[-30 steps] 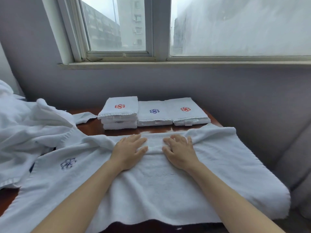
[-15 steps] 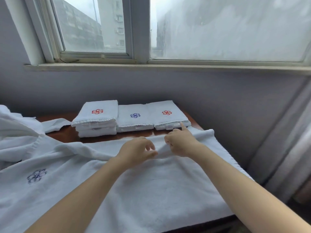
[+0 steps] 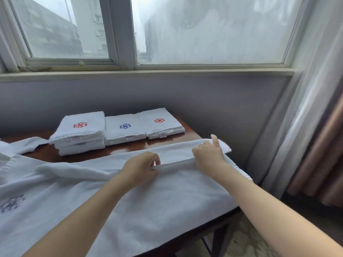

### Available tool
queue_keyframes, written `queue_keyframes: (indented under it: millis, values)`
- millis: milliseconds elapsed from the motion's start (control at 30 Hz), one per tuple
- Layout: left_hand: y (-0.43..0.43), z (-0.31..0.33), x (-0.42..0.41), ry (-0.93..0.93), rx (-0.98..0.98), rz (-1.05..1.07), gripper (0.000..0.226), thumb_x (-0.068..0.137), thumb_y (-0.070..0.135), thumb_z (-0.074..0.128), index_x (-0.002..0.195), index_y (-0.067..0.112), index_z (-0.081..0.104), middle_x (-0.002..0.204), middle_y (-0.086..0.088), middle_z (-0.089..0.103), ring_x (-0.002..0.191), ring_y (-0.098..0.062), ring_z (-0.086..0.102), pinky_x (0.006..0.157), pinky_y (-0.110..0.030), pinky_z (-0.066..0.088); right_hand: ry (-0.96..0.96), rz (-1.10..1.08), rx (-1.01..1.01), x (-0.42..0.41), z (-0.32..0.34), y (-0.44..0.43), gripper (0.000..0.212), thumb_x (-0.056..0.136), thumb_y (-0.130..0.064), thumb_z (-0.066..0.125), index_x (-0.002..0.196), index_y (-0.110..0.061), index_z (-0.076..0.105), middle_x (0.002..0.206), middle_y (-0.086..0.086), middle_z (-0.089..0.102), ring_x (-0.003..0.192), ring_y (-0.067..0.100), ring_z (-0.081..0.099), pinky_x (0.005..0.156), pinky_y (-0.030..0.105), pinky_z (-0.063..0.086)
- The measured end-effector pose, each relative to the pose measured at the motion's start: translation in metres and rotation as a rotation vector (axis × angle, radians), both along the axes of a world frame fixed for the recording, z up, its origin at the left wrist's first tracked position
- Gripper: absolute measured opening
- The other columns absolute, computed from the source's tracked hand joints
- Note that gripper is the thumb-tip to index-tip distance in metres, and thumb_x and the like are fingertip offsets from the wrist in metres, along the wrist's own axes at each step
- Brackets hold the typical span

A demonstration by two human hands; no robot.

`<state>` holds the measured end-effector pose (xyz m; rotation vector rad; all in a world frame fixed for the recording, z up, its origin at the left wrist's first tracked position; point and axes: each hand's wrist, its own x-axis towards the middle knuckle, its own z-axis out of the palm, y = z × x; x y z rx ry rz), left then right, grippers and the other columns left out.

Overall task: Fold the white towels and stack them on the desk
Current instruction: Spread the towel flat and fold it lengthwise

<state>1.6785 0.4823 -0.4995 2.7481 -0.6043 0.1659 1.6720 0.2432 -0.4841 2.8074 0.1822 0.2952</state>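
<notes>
Left hand [image 3: 141,169] pinches towel [image 3: 167,201] before folded stacks [image 3: 79,130]

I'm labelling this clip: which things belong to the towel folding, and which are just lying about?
Job: spread towel, pinched by left hand and right hand; folded towels; loose white cloth at left; desk.
Lying about: window, curtain.

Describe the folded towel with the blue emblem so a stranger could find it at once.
Under the window, at the back of the wooden desk, folded white towels sit in a row of three. Take the middle one, the blue-emblem towel. The left stack and the right towel both carry red flower emblems; only this one's is blue.
</notes>
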Motion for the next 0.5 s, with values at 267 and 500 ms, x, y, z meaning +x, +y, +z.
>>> queue_keyframes:
  millis: [267, 500]
  values:
    - [-0.005, -0.008, -0.013, 0.062, -0.134, -0.124, 0.021, 0.081, 0.034, 0.069, 0.100, 0.043, 0.069, 0.087, 0.019, 0.060, 0.074, 0.004, 0.054, 0.068, -0.014, 0.043, 0.228, 0.047, 0.646, -0.019, -0.012, 0.017, 0.043, 0.097, -0.027, 0.033, 0.137, -0.022, 0.048, 0.145, 0.003, 0.045, 0.132, 0.022, 0.042, 0.119, 0.047, 0.007]
    - [0.012, -0.008, -0.012, -0.115, -0.103, 0.107, 0.015, 0.094, 0.031, 0.059, 0.100, 0.035, 0.073, 0.101, 0.018, 0.064, 0.082, -0.007, 0.059, 0.069, -0.026, 0.043, 0.271, 0.069, 0.629, -0.019, -0.039, 0.067, 0.055, 0.102, -0.049, 0.020, 0.153, -0.027, 0.027, 0.162, 0.008, 0.016, 0.150, 0.025, 0.006, 0.118, 0.052, -0.006]
